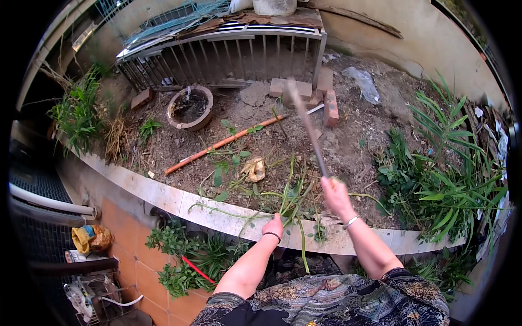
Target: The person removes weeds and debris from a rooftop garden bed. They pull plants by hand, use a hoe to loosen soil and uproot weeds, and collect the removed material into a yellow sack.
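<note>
My left hand (pixel 274 226) is closed around a bunch of green plant stems (pixel 289 199) above the pale tiled rim (pixel 163 197) of a raised soil bed. Some stems hang down over that rim. In my right hand (pixel 337 196) is the lower end of a long, thin tool (pixel 308 130), raised over the bed. Its far end is blurred, so I cannot tell what kind of head it has. Behind the stems, a torn yellowish husk-like object (pixel 254 169) lies on the soil, and an orange pole (pixel 224 143) lies slantwise farther off.
A round clay pot (pixel 190 108) sits left of centre. Behind it stands a metal-barred cage (pixel 244 57), with bricks (pixel 331 108) at its right corner. Leafy plants (pixel 440 183) grow at right. Potted greenery (pixel 191 256) and a yellow bag (pixel 91 239) are below left.
</note>
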A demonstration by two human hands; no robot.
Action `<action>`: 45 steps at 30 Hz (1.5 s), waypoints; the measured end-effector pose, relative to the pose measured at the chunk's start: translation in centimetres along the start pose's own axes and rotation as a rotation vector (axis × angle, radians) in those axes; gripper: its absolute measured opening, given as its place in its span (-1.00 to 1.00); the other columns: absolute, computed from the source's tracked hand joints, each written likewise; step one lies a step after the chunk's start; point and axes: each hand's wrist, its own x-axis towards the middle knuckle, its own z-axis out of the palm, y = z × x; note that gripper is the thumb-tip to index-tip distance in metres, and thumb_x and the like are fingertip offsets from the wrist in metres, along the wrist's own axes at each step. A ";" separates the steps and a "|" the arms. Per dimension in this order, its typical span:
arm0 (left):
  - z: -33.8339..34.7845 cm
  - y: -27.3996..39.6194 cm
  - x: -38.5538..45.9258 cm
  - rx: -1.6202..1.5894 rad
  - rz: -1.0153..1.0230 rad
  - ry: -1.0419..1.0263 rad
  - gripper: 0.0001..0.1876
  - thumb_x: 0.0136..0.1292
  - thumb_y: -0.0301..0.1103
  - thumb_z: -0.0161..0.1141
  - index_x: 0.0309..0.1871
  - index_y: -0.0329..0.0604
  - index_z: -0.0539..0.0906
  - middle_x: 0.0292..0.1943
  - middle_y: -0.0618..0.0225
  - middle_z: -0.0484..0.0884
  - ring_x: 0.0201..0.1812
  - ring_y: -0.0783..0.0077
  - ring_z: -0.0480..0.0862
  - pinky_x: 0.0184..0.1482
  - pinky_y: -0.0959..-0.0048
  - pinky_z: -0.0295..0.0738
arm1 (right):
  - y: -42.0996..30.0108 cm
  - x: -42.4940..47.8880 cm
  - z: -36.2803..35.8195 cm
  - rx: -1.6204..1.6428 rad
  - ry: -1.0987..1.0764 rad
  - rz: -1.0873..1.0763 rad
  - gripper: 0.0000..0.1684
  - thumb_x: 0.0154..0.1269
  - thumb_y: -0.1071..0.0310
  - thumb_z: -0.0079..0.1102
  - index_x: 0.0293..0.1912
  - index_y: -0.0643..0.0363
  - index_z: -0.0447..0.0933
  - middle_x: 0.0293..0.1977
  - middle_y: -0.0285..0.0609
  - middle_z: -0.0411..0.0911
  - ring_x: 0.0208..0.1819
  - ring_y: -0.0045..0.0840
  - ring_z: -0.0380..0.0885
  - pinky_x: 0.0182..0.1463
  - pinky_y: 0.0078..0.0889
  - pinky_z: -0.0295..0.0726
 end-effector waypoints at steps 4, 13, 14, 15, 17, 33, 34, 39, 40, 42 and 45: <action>2.0 -1.2 0.2 0.046 0.038 0.023 -0.65 0.23 -0.43 -0.17 0.11 -0.12 0.25 -0.24 0.00 0.64 -0.18 0.03 0.66 -0.17 0.15 0.53 | -10.1 3.8 -1.6 0.133 0.277 -0.572 -0.62 0.33 0.08 0.04 -0.41 0.22 0.33 -0.70 -0.36 0.36 -0.67 -0.73 0.31 -0.61 -0.56 0.28; 2.4 -0.7 -1.5 0.150 0.093 0.026 -0.66 0.23 -0.44 -0.17 0.10 -0.16 0.24 -0.27 -0.01 0.65 -0.22 0.01 0.66 -0.18 0.11 0.52 | 8.8 0.4 5.6 -0.179 -0.138 0.400 -0.47 0.27 -0.13 -0.04 -0.47 0.19 0.41 -0.71 -0.17 0.41 -0.76 -0.47 0.39 -0.68 -0.39 0.37; 2.8 -0.9 -2.3 0.113 0.081 0.011 -0.66 0.23 -0.42 -0.15 0.10 -0.15 0.25 -0.27 -0.02 0.64 -0.21 0.00 0.66 -0.18 0.10 0.52 | 8.1 0.4 4.8 -0.097 -0.116 0.393 -0.48 0.27 -0.13 -0.04 -0.48 0.17 0.39 -0.73 -0.20 0.39 -0.78 -0.50 0.37 -0.73 -0.39 0.35; 3.5 -1.3 -3.8 0.078 0.070 -0.020 -0.66 0.24 -0.40 -0.14 0.10 -0.14 0.26 -0.27 -0.03 0.64 -0.21 -0.01 0.65 -0.18 0.10 0.51 | 8.0 0.0 3.9 -0.017 -0.092 0.400 -0.49 0.27 -0.13 -0.04 -0.49 0.14 0.37 -0.74 -0.23 0.37 -0.81 -0.52 0.34 -0.77 -0.40 0.32; 3.3 -2.7 -4.8 0.011 0.036 -0.035 -0.65 0.24 -0.37 -0.12 0.11 -0.11 0.28 -0.28 -0.05 0.63 -0.21 -0.03 0.64 -0.18 0.08 0.50 | 4.6 -0.3 1.9 -0.017 -0.076 0.310 -0.50 0.30 -0.11 -0.05 -0.50 0.13 0.30 -0.75 -0.34 0.32 -0.81 -0.63 0.31 -0.80 -0.55 0.26; 3.9 -6.1 -6.8 -0.110 0.099 -0.004 -0.67 0.25 -0.16 0.01 0.01 -0.09 0.35 -0.33 -0.04 0.61 -0.24 -0.08 0.60 -0.21 0.03 0.45 | 4.7 11.3 7.0 -0.107 0.161 0.067 -0.48 0.31 -0.05 -0.05 -0.25 0.31 0.48 -0.58 0.00 0.50 -0.51 -0.28 0.53 -0.41 -0.21 0.48; 4.2 -6.4 -7.0 -0.115 0.089 0.001 -0.67 0.25 -0.15 0.01 0.01 -0.08 0.36 -0.33 -0.03 0.62 -0.24 -0.08 0.60 -0.21 0.03 0.46 | 6.9 8.3 8.4 -0.025 -0.088 0.362 -0.43 0.29 -0.11 -0.07 -0.28 0.30 0.50 -0.56 0.04 0.52 -0.48 -0.26 0.55 -0.42 -0.22 0.49; 3.4 -6.8 -6.6 -0.121 0.071 -0.052 -0.64 0.23 -0.16 0.02 0.05 -0.06 0.38 -0.31 -0.01 0.62 -0.23 -0.05 0.60 -0.20 0.05 0.47 | 6.4 2.5 4.7 0.084 -0.129 0.407 -0.45 0.32 -0.12 -0.07 -0.55 0.15 0.30 -0.79 -0.28 0.32 -0.85 -0.57 0.29 -0.79 -0.49 0.21; 3.0 -6.6 -6.4 -0.122 0.080 -0.047 -0.64 0.23 -0.16 0.02 0.05 -0.06 0.39 -0.28 -0.01 0.61 -0.21 -0.04 0.60 -0.19 0.06 0.47 | 7.1 3.3 3.2 -0.028 -0.078 0.308 -0.48 0.32 -0.10 -0.06 -0.53 0.14 0.29 -0.78 -0.29 0.32 -0.84 -0.60 0.29 -0.78 -0.51 0.22; 3.3 -7.0 -6.1 -0.121 0.085 -0.010 -0.65 0.22 -0.17 0.02 0.04 -0.07 0.40 -0.27 0.00 0.62 -0.19 -0.03 0.60 -0.18 0.07 0.47 | 3.6 4.5 1.6 -0.068 0.004 0.068 -0.52 0.32 -0.04 -0.03 -0.48 0.18 0.33 -0.73 -0.25 0.38 -0.74 -0.56 0.37 -0.68 -0.50 0.31; 3.0 -6.8 -6.6 -0.104 0.065 0.014 -0.68 0.21 -0.21 0.01 0.01 -0.07 0.42 -0.25 0.02 0.61 -0.18 -0.02 0.60 -0.17 0.08 0.47 | -5.8 6.6 -0.5 0.008 0.217 -0.331 -0.56 0.34 0.04 -0.02 -0.41 0.26 0.37 -0.64 -0.19 0.47 -0.64 -0.49 0.43 -0.53 -0.43 0.40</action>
